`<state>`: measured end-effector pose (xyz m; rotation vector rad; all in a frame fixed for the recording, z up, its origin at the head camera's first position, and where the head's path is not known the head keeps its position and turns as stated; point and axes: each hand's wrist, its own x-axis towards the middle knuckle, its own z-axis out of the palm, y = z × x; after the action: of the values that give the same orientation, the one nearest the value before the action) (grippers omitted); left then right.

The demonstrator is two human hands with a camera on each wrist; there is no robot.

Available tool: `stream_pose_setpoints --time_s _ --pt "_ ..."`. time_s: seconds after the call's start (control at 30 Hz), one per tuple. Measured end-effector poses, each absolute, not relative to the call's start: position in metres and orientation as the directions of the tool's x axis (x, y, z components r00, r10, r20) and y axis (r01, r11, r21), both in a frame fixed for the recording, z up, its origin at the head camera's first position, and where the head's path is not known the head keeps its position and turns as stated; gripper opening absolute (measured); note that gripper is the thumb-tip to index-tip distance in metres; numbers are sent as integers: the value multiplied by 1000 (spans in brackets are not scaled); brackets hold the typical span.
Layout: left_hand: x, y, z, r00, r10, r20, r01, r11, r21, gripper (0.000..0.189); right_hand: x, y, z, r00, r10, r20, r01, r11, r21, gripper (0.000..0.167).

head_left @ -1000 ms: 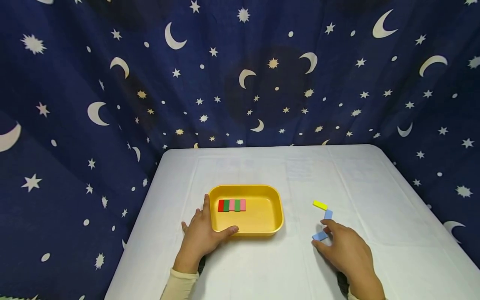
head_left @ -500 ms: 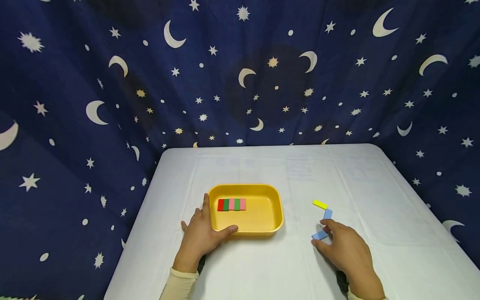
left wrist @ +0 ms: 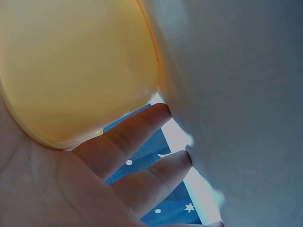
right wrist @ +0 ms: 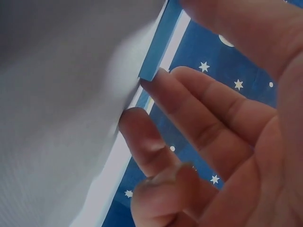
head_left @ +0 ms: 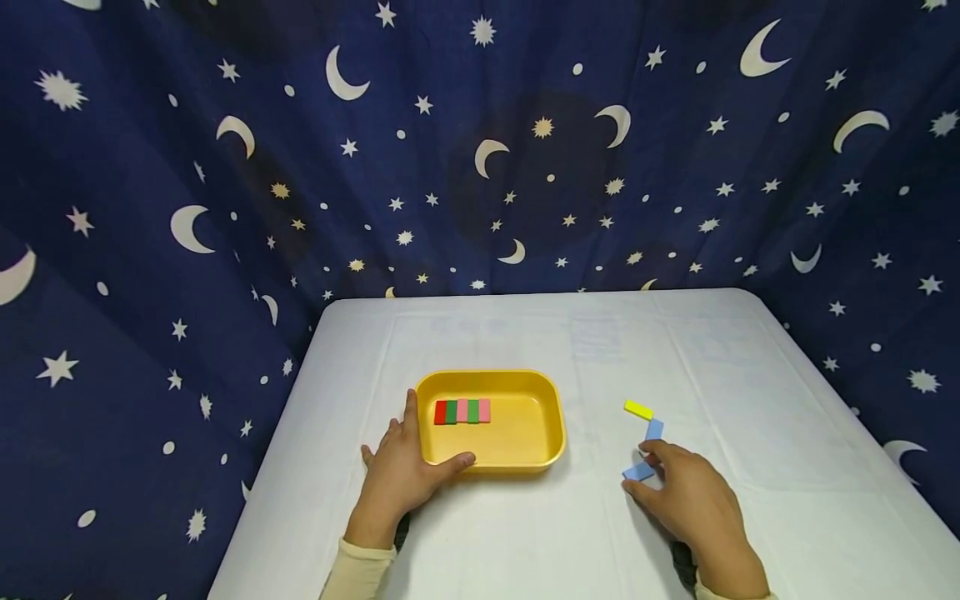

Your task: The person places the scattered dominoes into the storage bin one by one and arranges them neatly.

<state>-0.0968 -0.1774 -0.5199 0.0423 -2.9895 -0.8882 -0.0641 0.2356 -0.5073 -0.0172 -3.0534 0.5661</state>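
Observation:
My left hand (head_left: 401, 471) rests against the left end of the yellow tray (head_left: 528, 462), its fingers spread along the outer wall and its thumb at the near rim. In the left wrist view the straight fingers (left wrist: 132, 132) lie outside the tray wall. To the right, my right hand (head_left: 693, 500) pinches a small flat blue block (head_left: 637, 472) between thumb and fingertips, low at the tabletop. The right wrist view shows that block edge-on (right wrist: 161, 45), one end at a fingertip. A second blue block (head_left: 655, 428) lies just beyond the right fingertips, partly hidden. A yellow block (head_left: 638, 409) lies behind it.
Inside the tray, several red, green and pink blocks (head_left: 462, 412) stand side by side in a row towards the left. A white cloth covers the table (head_left: 525, 542). A dark blue curtain (head_left: 420, 167) with moons and stars hangs behind and at the sides.

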Motion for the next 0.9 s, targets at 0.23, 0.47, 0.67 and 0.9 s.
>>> stream_pose_setpoints --time_s 0.23,0.47,0.67,0.9 --pt "-97 -178 -520 -999 -31 25 -13 836 548 146 -66 237 -503 -1000 9 1 8 934 -356 70" --pt "-96 -177 -521 -999 -33 28 -13 842 540 147 -67 237 -500 -1000 5 -24 13 935 -354 68" --pt "-95 -178 -520 -999 -39 29 -18 839 544 147 -73 239 -492 -996 -42 -75 -14 938 -346 71" --pt "-94 -177 -521 -999 -43 30 -20 841 541 148 -84 234 -481 -989 -101 -111 -61 944 -324 69"
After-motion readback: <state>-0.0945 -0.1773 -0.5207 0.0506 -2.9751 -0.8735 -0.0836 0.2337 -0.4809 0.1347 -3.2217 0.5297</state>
